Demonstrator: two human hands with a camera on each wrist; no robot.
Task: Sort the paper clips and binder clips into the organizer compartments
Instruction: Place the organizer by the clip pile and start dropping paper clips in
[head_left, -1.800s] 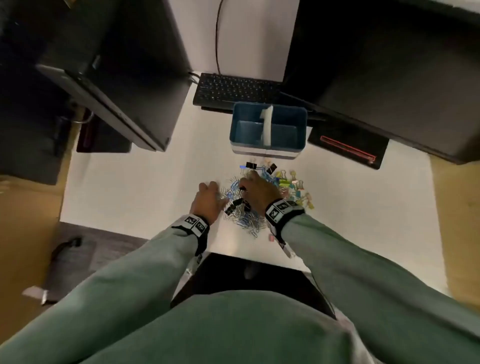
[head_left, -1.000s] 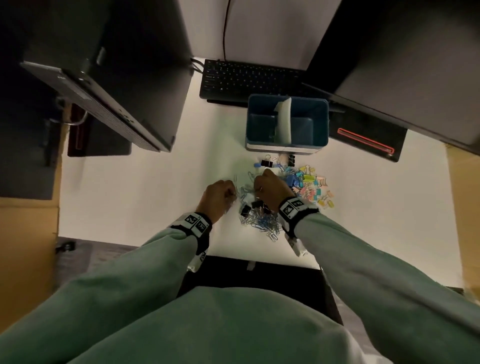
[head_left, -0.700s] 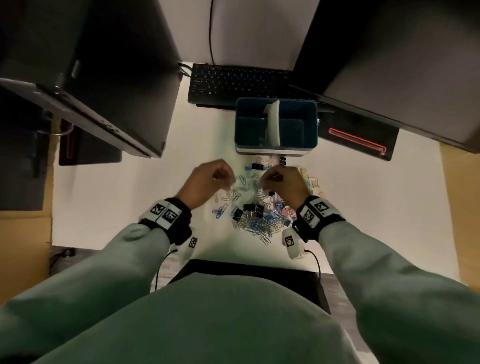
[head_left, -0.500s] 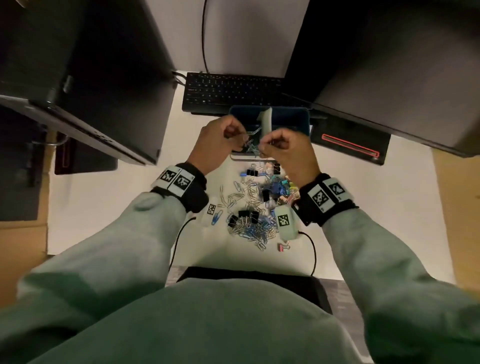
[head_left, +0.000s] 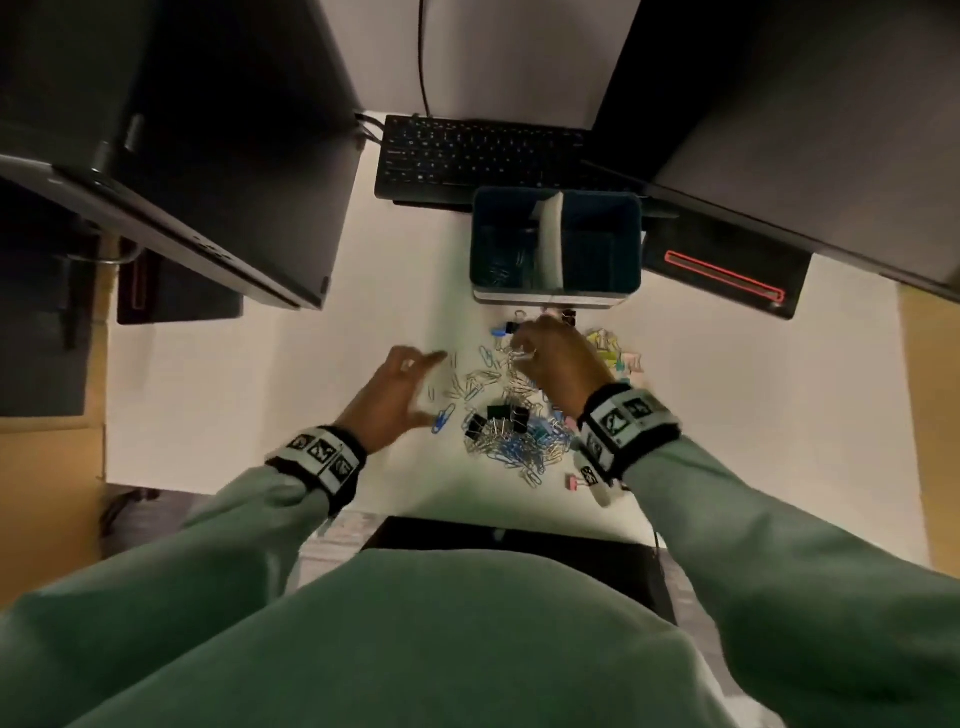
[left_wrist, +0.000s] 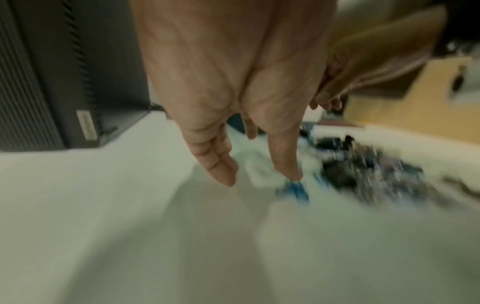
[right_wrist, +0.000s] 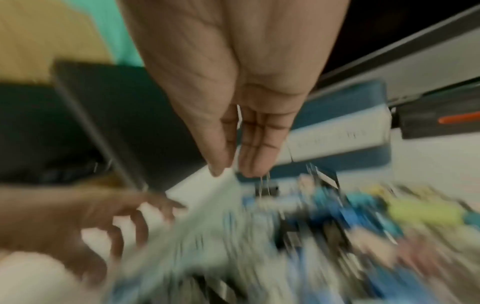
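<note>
A person in a muted green long-sleeved top (head_left: 415, 639), seen from above. Each wrist wears a black band with white square tags printed in black patterns: the left band (head_left: 319, 460) at 8 o'clock, the right band (head_left: 626, 421) at 4 o'clock. A small white tagged device (head_left: 595, 480) hangs under the right band.

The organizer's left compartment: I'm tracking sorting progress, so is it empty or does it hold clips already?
Not empty. The head view shows thin wire shapes, seemingly paper clips, in the organizer's left compartment.
</note>
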